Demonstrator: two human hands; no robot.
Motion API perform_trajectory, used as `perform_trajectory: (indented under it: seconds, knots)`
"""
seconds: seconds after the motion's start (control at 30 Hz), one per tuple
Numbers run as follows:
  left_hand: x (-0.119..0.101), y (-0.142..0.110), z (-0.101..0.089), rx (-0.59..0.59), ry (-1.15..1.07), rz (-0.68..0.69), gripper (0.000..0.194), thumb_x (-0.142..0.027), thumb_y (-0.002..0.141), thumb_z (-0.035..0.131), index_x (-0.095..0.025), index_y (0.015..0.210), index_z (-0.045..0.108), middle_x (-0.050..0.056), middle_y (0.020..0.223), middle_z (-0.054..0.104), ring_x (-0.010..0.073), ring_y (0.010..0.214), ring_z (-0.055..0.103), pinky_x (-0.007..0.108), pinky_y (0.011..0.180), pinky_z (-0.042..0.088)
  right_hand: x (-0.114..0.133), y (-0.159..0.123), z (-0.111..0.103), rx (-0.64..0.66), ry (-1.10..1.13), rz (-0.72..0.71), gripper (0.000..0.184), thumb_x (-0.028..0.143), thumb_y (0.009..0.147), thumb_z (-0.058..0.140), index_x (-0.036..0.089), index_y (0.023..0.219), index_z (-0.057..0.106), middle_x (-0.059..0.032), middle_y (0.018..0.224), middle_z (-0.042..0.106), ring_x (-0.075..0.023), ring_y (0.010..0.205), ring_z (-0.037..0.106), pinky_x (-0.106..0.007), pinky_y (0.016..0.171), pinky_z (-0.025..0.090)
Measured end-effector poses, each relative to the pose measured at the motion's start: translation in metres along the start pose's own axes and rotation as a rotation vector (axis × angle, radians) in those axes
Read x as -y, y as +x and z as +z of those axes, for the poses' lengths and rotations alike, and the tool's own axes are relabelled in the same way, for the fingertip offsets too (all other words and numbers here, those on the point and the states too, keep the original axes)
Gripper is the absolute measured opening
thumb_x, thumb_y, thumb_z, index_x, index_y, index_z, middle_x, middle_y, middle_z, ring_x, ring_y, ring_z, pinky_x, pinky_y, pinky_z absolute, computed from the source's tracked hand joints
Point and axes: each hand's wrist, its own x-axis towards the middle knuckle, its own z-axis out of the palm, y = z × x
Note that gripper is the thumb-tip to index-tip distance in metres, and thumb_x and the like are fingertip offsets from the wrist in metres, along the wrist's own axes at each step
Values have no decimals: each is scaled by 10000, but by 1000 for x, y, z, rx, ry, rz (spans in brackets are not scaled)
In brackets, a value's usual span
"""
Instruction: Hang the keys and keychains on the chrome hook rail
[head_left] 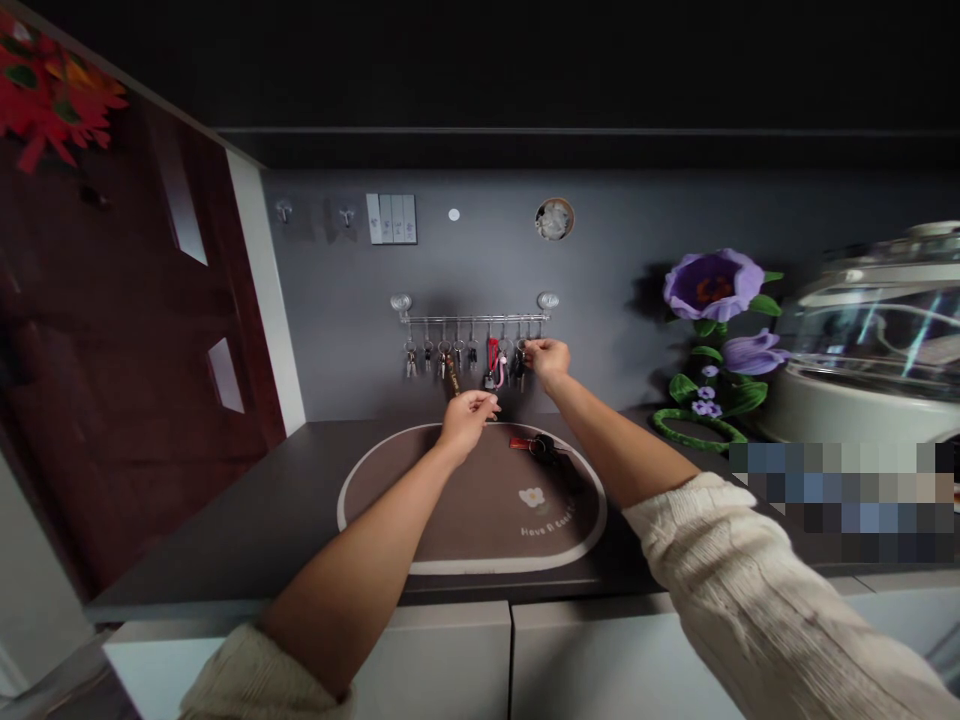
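A clear hook rail (476, 319) is fixed to the grey wall, with several bunches of keys (410, 360) hanging from it. My right hand (550, 360) is at the rail's right end, thumb and fingers pinched on a key ring (522, 346) with dark keys below. Lower and to the left, my left hand (466, 418) is closed in a pinch in front of the rail; what its fingertips hold is too small to make out. Just above it hang a red key holder (493, 352) and a pink strap (501, 372).
A brown oval mat (442, 520) lies on the dark counter (255, 520), bearing a black key fob with a red tag (541, 447). Purple artificial flowers (712, 290) and a large clear-topped appliance (877, 340) stand at right. A dark cabinet (480, 70) overhangs.
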Motion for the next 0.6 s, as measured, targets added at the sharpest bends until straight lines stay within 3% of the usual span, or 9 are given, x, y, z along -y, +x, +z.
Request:
perform_trajectory:
  seconds: [0.6]
  knots:
    - [1,-1,0,6,18,6,229,-347,673,525,-137,751,573,62,721,618,106,608,539,201,507,377,3,-1,-10,98,-44,2,63,132,654,505,113,616,551,-10,548,554,-64,453,496,-186,445,422]
